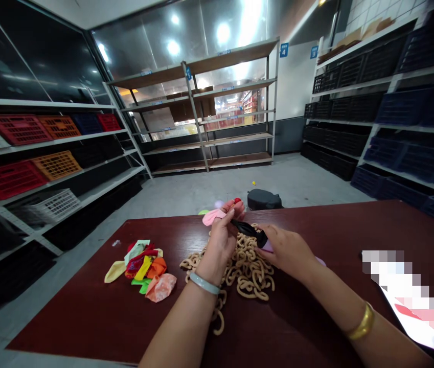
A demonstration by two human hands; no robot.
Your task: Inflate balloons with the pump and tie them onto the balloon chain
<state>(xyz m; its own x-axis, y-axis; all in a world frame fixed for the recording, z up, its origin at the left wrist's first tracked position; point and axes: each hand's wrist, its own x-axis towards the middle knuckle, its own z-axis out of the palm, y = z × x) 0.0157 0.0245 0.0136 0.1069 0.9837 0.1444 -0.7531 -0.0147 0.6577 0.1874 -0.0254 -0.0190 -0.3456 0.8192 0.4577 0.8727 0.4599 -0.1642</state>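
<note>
My left hand (224,230) is raised over the dark red table (86,312), its fingers pinched on a limp pink balloon (211,216). My right hand (283,248) is closed around a black pump (250,231) whose nozzle points into the balloon's neck. Under both hands lies a heap of tan plastic clips (249,271). A pile of flat coloured balloons (143,268) lies to the left of my left wrist.
Metal shelves with red, orange and white crates (21,153) line the left wall; dark crates (404,133) fill the right shelves. A black bag (263,199) sits on the floor beyond the table. A white sheet (416,312) lies at the table's right edge.
</note>
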